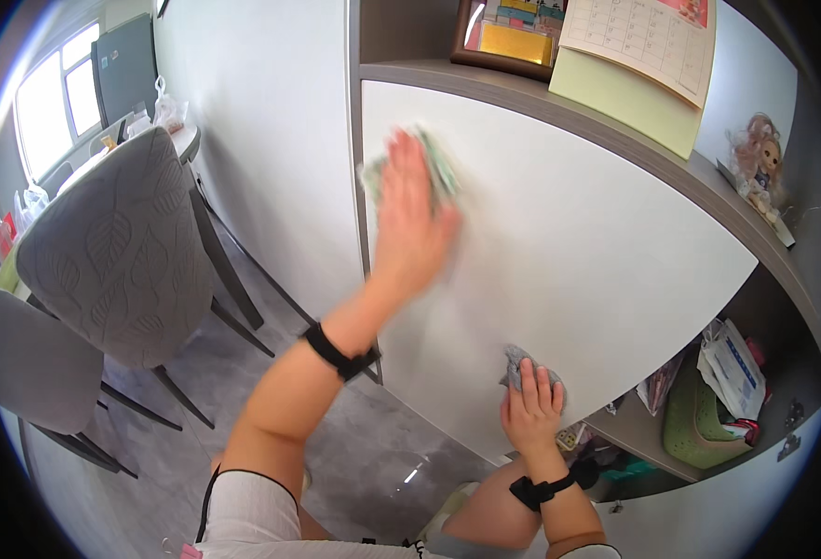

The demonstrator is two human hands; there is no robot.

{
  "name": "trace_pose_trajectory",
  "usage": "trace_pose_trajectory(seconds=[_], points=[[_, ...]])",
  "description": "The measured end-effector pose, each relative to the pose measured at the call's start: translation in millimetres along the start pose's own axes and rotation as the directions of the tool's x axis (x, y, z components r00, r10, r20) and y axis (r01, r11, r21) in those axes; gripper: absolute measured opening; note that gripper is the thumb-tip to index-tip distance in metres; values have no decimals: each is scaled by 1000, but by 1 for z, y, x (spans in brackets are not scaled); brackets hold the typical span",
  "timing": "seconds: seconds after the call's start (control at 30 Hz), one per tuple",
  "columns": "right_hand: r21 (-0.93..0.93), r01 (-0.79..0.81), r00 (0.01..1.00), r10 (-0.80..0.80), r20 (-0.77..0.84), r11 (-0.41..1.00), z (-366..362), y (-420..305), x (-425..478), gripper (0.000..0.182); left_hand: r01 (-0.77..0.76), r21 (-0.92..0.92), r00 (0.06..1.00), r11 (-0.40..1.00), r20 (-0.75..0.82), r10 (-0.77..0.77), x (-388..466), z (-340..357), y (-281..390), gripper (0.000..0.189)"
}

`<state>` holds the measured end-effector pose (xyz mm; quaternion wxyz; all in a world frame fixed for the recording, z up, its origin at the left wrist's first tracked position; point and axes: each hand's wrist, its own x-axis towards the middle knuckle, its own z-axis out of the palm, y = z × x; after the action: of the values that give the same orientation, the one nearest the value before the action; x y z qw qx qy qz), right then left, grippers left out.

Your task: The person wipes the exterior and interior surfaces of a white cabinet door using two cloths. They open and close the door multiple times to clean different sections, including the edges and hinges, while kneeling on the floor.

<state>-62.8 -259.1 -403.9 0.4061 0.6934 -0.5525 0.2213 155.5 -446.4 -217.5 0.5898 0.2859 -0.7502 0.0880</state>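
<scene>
My left hand (410, 216) lies spread on a green and white cloth (439, 168), pressed to the upper left of a white cabinet door (592, 230); the hand and cloth are blurred. Lower down on the same door, my right hand (534, 405) holds a crumpled grey cloth (517, 360) against the surface, with its fingers over the cloth. Both wrists wear black straps. The door stands open, and shelves show beyond its right edge.
Above the door, a shelf holds a framed item (508, 42), a desk calendar (627, 98) and a doll (759, 161). A green basket (690, 426) with packets sits in the lower compartment. Grey chairs (117, 244) stand by a table at left.
</scene>
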Motion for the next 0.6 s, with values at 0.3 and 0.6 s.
trace_pose_trajectory(seconds=[0.3, 0.6], points=[[59, -16, 999, 15, 31, 998, -1, 1, -2, 36, -133, 21, 984, 991, 126, 129, -19, 16, 52, 73], [37, 1, 1000, -1, 4, 999, 4, -4, -1, 35, 15, -10, 1000, 1000, 3, -15, -22, 19, 33, 75]])
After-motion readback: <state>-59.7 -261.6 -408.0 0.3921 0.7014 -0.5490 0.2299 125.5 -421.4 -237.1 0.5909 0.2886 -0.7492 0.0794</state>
